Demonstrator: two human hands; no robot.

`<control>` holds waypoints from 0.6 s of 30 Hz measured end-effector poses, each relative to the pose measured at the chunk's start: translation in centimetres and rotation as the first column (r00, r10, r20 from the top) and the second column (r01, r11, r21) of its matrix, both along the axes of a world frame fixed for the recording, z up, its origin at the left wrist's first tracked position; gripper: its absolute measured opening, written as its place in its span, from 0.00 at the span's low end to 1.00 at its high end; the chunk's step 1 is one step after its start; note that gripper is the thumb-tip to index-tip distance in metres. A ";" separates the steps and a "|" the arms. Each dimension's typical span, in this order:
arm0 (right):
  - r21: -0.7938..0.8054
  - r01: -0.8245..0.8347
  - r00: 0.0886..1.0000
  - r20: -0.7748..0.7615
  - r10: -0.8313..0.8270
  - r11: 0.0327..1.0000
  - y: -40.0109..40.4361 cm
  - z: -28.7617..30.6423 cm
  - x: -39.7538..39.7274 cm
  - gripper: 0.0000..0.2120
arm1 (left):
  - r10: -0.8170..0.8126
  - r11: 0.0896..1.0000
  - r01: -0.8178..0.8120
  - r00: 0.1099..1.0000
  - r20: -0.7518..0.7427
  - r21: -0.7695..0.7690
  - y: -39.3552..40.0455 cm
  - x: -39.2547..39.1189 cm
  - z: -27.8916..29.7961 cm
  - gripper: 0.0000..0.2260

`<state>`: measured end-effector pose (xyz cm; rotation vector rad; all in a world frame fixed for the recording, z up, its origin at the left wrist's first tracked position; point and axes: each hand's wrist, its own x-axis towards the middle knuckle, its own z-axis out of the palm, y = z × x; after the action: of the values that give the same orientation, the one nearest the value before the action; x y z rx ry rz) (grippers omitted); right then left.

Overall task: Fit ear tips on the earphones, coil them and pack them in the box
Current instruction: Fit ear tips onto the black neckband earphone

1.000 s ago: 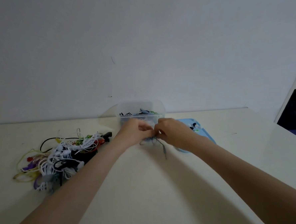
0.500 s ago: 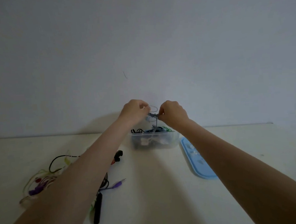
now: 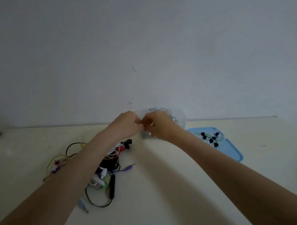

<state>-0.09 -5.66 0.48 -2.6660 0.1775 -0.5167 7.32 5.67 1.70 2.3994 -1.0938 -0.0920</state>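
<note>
Two hands meet at the centre of the frame, just in front of the one clear box (image 3: 180, 118) that stands against the wall. The left hand (image 3: 127, 125) and the right hand (image 3: 160, 125) both have their fingers curled and their fingertips touch, pinching something small between them; it is too blurred to say what. Dark cable loops show in the box behind the right hand. At lower left, partly under the left forearm, lies one tangled pile of earphones (image 3: 104, 169) in black, white, yellow, red, purple and green; the number of pairs cannot be told. At right lies one blue lid (image 3: 232, 152) with ear tips (image 3: 211, 140) on it, about six black ones and a few pale ones.
</note>
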 end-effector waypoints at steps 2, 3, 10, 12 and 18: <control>-0.001 -0.062 0.993 -0.102 0.061 0.998 1.7 -1.4 0.5 0.14 | 0.036 0.998 -0.036 0.999 0.015 0.050 1.9 -0.2 -0.4 0.11; -0.013 -0.088 0.984 -0.155 0.085 0.996 2.4 -2.1 0.9 0.16 | 0.048 0.996 -0.049 0.999 0.014 0.069 2.8 -0.3 -0.6 0.12; -0.109 -0.043 0.975 -0.222 0.017 0.993 5.2 -4.8 3.1 0.16 | 0.073 0.996 -0.076 0.995 0.062 0.044 5.6 -0.3 -1.6 0.14; -0.096 0.009 0.983 -0.180 -0.026 0.995 4.4 -4.2 2.2 0.16 | 0.064 0.998 -0.063 0.994 0.086 -0.013 5.3 -0.3 -1.6 0.13; 0.070 0.060 0.995 0.080 -0.066 0.996 0.8 -0.3 -2.3 0.09 | -0.008 0.958 0.027 0.998 0.067 -0.285 2.9 -2.4 -0.8 0.12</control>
<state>-2.44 -4.91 0.18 -2.5747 0.2515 -0.6278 4.87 8.61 0.87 2.1465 -1.0771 0.1314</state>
